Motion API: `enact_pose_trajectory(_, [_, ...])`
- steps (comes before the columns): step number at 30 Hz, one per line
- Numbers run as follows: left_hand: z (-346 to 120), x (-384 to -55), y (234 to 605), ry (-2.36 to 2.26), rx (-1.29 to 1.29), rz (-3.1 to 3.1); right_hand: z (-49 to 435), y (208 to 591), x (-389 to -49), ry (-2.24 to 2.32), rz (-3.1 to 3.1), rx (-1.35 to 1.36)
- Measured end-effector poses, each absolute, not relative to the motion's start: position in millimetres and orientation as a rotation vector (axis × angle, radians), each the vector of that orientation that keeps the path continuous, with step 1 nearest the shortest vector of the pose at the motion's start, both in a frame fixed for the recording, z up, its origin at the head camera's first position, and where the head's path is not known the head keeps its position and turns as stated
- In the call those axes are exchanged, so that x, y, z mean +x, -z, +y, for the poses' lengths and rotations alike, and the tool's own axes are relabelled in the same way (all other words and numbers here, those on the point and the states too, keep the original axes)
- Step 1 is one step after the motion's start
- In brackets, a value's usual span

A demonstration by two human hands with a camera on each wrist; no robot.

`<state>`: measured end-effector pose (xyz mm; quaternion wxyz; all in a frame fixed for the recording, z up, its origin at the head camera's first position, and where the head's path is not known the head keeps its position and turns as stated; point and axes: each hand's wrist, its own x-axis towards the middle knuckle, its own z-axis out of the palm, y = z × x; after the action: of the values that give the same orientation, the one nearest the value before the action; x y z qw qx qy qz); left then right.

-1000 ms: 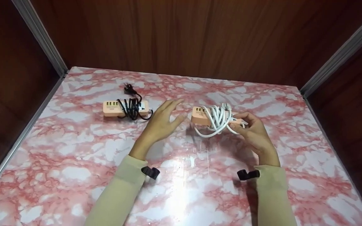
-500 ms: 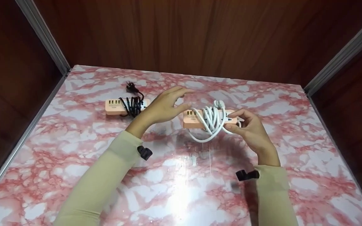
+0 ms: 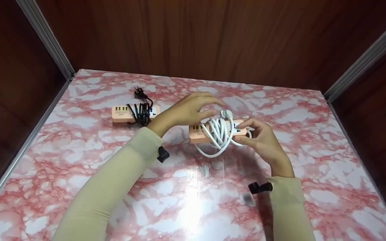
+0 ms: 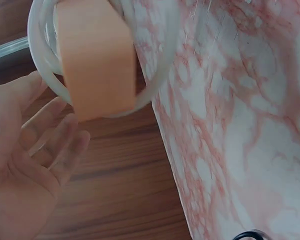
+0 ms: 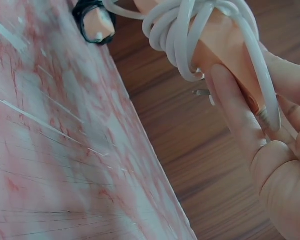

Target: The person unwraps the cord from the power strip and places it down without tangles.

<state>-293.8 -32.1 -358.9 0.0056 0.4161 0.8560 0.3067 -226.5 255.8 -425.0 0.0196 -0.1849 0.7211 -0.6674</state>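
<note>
A peach power strip (image 3: 198, 136) with a white cord (image 3: 217, 134) wound round its middle is held up over the table. My right hand (image 3: 261, 139) pinches its right end between thumb and fingers; the right wrist view shows that grip on the strip (image 5: 222, 47) close up. A white plug (image 3: 226, 114) sticks up behind the coils. Beside the strip's left end, my left hand (image 3: 191, 110) reaches over with fingers spread, its fingertips near the plug. In the left wrist view, this hand (image 4: 20, 160) holds nothing, and the strip's end (image 4: 97, 60) hangs beside its fingers.
A second peach power strip (image 3: 122, 117), wrapped in a black cord (image 3: 142, 114), lies at the left, partly behind my left wrist. Its black plug (image 3: 140, 93) points away. The table (image 3: 79, 160) has a red-and-white marbled top, with dark wooden panels (image 3: 193, 40) around it.
My right hand has brought the white-corded strip left and slightly nearer. My left hand has moved right and up, toward the white plug.
</note>
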Motion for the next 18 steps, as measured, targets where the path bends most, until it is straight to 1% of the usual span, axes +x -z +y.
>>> enact_pose_trajectory(6, [-19.1, -298.2, 356.8, -0.838, 1.389, 2.632, 253.6, 423.6, -224.5, 2.079, 2.198, -0.551])
enact_pose_trajectory(18, [-5.8, -304.1, 357.7, -0.763, 1.486, 2.58, 252.0, 424.3, -225.1, 2.066, 2.198, -0.582])
